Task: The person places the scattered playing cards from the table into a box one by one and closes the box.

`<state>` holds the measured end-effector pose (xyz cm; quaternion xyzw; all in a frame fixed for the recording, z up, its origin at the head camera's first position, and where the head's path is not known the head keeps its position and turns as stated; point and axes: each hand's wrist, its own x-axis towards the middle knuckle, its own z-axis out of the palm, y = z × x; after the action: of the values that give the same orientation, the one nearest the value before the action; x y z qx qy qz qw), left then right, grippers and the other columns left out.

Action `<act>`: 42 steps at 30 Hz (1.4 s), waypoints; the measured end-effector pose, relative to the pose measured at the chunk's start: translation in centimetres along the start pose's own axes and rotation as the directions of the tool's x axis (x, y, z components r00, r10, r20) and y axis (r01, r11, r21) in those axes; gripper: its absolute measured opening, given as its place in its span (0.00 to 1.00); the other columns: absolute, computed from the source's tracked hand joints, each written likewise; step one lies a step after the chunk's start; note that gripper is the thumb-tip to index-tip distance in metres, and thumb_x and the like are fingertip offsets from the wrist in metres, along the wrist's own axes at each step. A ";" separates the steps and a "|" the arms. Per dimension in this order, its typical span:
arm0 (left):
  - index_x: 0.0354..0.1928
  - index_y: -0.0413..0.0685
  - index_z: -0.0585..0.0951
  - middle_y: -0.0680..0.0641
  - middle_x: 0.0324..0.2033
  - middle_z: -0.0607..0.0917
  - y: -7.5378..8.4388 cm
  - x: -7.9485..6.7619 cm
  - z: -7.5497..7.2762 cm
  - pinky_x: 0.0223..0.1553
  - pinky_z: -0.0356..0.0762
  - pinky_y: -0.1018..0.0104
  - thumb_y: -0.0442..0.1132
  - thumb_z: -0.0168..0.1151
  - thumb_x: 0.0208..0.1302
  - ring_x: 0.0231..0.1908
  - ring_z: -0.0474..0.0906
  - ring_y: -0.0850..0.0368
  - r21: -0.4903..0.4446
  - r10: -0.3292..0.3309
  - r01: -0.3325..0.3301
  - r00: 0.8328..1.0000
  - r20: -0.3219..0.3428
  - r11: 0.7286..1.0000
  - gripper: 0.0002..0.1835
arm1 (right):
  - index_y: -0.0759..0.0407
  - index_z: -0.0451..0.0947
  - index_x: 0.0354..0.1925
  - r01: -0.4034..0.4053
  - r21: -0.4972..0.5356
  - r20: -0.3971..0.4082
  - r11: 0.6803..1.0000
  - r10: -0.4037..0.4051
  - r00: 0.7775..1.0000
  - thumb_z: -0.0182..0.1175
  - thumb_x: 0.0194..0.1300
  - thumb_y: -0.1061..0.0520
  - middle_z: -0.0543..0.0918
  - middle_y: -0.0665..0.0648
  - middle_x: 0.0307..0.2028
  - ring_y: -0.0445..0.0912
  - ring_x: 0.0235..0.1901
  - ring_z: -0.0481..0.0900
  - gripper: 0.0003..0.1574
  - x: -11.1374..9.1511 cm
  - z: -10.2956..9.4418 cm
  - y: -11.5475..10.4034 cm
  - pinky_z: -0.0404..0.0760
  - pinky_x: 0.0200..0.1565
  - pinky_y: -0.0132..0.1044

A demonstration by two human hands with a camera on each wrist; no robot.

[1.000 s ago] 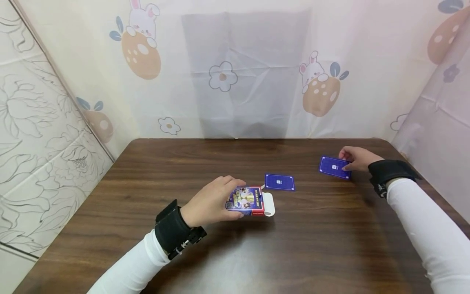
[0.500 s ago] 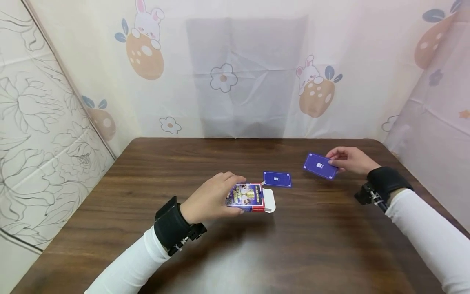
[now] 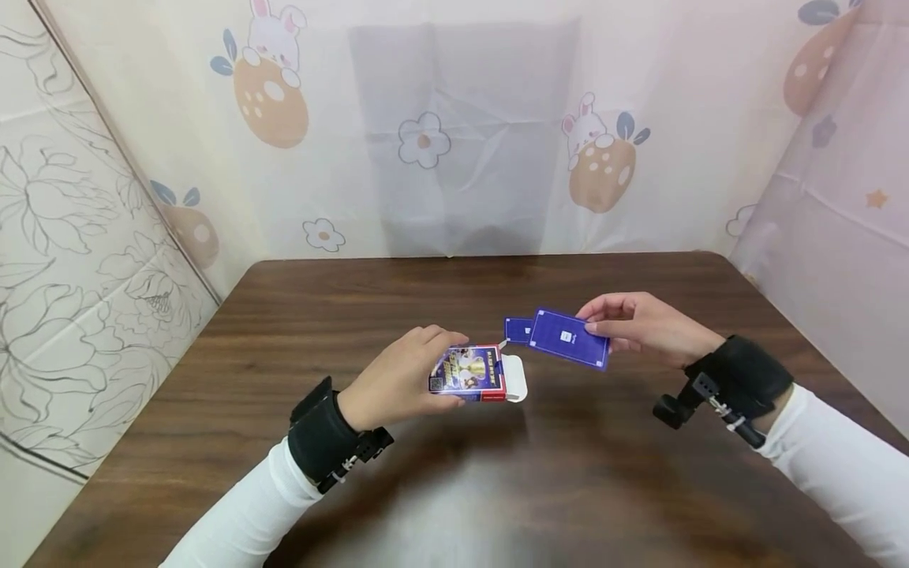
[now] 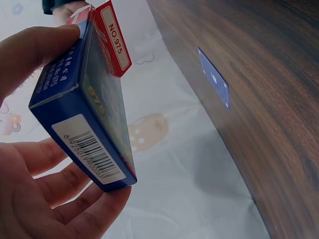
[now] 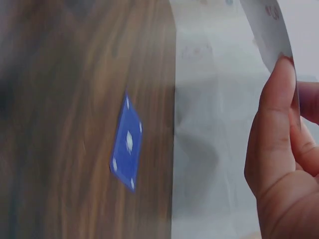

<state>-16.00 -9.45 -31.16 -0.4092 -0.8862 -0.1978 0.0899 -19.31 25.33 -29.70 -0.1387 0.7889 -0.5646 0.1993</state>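
My left hand [image 3: 402, 377] grips a small card box [image 3: 469, 372] between thumb and fingers, held above the table. The box's end flap [image 3: 515, 379] stands open on the right side; its barcode end [image 4: 89, 149] faces the left wrist camera. A blue-backed playing card [image 3: 564, 338] is pinched by its right end in my right hand [image 3: 642, 325], raised and slightly tilted near the flap. Another blue card [image 3: 517, 330] lies on the table behind, partly covered by the held one in the head view. In the right wrist view, that lying card [image 5: 128, 144] shows whole.
A brown wood-grain table [image 3: 341, 296] spreads under both hands. At its far edge hangs a pale printed cloth [image 3: 461, 142], with a line-drawn floral panel [image 3: 85, 237] on the left and another cloth [image 3: 845, 260] on the right.
My right hand has lifted the card off the table at the right and carried it leftward toward the box. The left hand holds the box in nearly the same place.
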 end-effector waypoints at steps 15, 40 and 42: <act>0.55 0.46 0.70 0.52 0.45 0.74 0.2 -0.2 0.0 0.41 0.68 0.69 0.55 0.70 0.43 0.41 0.65 0.62 -0.019 0.009 -0.009 1.000 -0.003 1.000 0.37 | 0.69 0.69 0.45 0.028 0.008 0.010 1.000 -0.028 1.000 0.58 0.60 0.59 0.73 0.67 0.41 0.56 0.39 0.75 0.18 -1.3 4.8 -0.7 0.76 0.39 0.47; 0.55 0.46 0.70 0.51 0.44 0.74 0.1 0.3 0.3 0.39 0.67 0.69 0.50 0.71 0.42 0.40 0.65 0.62 -0.033 0.035 -0.035 0.999 0.017 0.999 0.36 | 0.70 0.69 0.46 0.007 0.007 0.135 1.000 -0.008 0.991 0.56 0.62 0.59 0.74 0.66 0.40 0.55 0.38 0.75 0.18 -0.2 5.4 -0.2 0.77 0.38 0.43; 0.55 0.46 0.70 0.51 0.44 0.74 0.3 0.4 0.4 0.39 0.67 0.69 0.50 0.71 0.42 0.40 0.65 0.62 -0.032 0.043 -0.042 0.999 0.025 0.999 0.36 | 0.70 0.69 0.46 0.003 0.016 0.150 1.000 -0.005 0.989 0.56 0.62 0.59 0.74 0.66 0.40 0.56 0.38 0.75 0.17 -0.1 5.3 -0.1 0.77 0.38 0.42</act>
<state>-16.08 -8.84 -31.28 -0.4318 -0.8752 -0.2043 0.0762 -16.69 20.97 -31.11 -0.1807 0.7668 -0.5593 0.2578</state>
